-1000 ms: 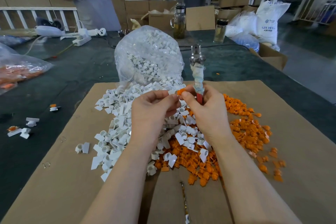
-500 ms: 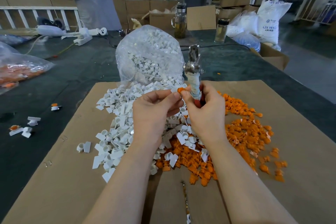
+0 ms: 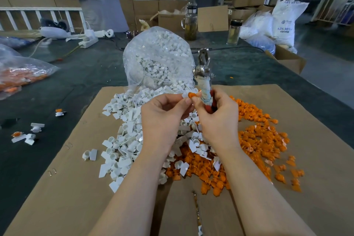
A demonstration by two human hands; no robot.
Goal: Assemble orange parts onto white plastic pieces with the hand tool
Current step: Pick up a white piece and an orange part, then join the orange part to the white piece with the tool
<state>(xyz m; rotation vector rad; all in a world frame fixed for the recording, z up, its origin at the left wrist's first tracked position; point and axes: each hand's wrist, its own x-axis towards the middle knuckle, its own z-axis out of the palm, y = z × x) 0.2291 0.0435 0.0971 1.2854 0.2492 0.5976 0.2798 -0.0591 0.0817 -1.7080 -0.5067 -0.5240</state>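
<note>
Our left hand pinches a white piece; our right hand grips the tool and pinches an orange part. Misalignment risks dropping either.

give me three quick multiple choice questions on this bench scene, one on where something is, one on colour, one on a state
1. Where is the loose orange pile relative to the white pile on the cardboard?
A. right
B. left
C. under the bag

2. What colour is the small part pinched between the hands?
A. blue
B. orange
C. green

3. How is the hand tool held?
A. lying flat
B. head down
C. upright in the right hand

Key: 1 A, orange lies right of white. 2 B, orange at the fingertips of the left hand. 3 C, metal head points up.
</note>
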